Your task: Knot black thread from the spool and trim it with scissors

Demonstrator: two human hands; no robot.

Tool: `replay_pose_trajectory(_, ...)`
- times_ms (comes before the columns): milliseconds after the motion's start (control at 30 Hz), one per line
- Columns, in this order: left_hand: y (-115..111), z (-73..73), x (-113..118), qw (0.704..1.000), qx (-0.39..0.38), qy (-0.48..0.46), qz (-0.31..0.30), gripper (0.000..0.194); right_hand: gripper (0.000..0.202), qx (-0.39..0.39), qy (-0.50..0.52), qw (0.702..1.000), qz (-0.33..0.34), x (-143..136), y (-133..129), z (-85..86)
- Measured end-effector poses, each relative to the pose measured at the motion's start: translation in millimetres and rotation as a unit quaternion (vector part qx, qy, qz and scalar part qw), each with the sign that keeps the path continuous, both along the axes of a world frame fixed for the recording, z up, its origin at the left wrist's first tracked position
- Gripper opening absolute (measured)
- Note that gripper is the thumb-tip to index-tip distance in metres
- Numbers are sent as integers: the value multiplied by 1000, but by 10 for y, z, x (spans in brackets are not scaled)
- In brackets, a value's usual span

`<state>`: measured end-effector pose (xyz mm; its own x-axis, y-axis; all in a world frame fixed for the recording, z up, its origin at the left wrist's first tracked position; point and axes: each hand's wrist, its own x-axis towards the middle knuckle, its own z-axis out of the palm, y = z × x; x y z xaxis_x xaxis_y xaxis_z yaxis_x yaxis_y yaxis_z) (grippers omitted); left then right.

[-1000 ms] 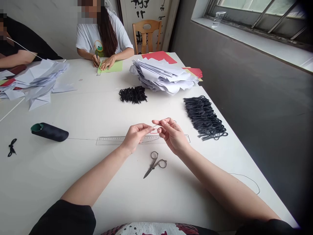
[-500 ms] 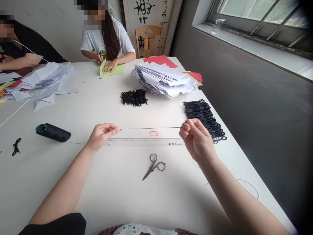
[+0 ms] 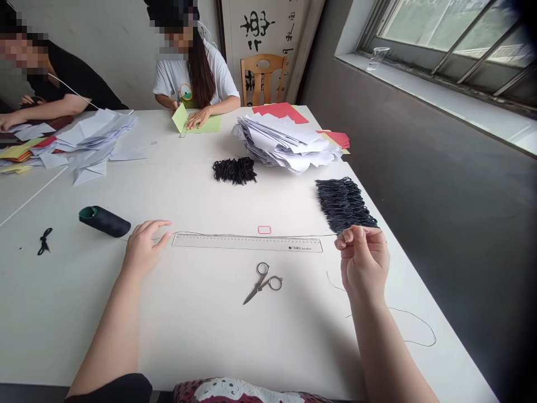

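A dark thread (image 3: 235,234) runs along the upper edge of a clear ruler (image 3: 247,243) lying on the table. My right hand (image 3: 364,254) pinches the thread's right end beyond the ruler. Fingers apart, my left hand (image 3: 145,243) is beside the ruler's left end, near the thread, holding nothing visible. To its upper left lies a black thread spool (image 3: 104,221) on its side. Scissors (image 3: 260,284) with slightly spread blades rest below the ruler. A small red rectangle (image 3: 264,230) sits just above the thread.
Black cord loops (image 3: 342,202) lie at the right, a smaller black bundle (image 3: 235,170) behind the ruler. A paper stack (image 3: 289,143) is farther back. One person (image 3: 210,84) handles green paper (image 3: 205,123); another sits left. A black knot (image 3: 44,242) lies far left.
My left hand has opened, let go of the thread and moved left. My right hand has moved right and slightly down with its end. The thread has dropped towards the ruler.
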<state>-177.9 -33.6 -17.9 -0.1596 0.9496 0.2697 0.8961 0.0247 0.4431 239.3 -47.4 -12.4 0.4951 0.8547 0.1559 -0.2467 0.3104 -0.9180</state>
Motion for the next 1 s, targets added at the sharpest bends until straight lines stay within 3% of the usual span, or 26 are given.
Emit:
replay_pose_trajectory(100,-46,-75,158,999,42,35,6,37,31,2,-61,998,10,-44,-53,-7)
replay_pose_trajectory(200,-89,-156,401,998,67,15,-2,35,25,2,-128,991,26,-86,-113,-21)
replay_pose_trajectory(300,-114,-230,643,997,58,-8,-55,28,20,1,-185,981,51,-147,-177,-32)
replay_pose_trajectory(433,-80,-305,851,992,13,32,-123,21,16,-8,-225,971,84,-217,-258,-28)
replay_pose_trajectory(600,-14,-331,943,987,-37,47,-148,16,16,-13,-224,968,115,-243,-305,-5)
replay_pose_trajectory(833,-102,-308,950,983,-51,-142,-109,15,13,11,-213,974,73,-234,-246,-82)
replay_pose_trajectory(1000,-121,-325,931,968,-87,-218,-84,16,15,-4,-208,978,18,-148,-176,-134)
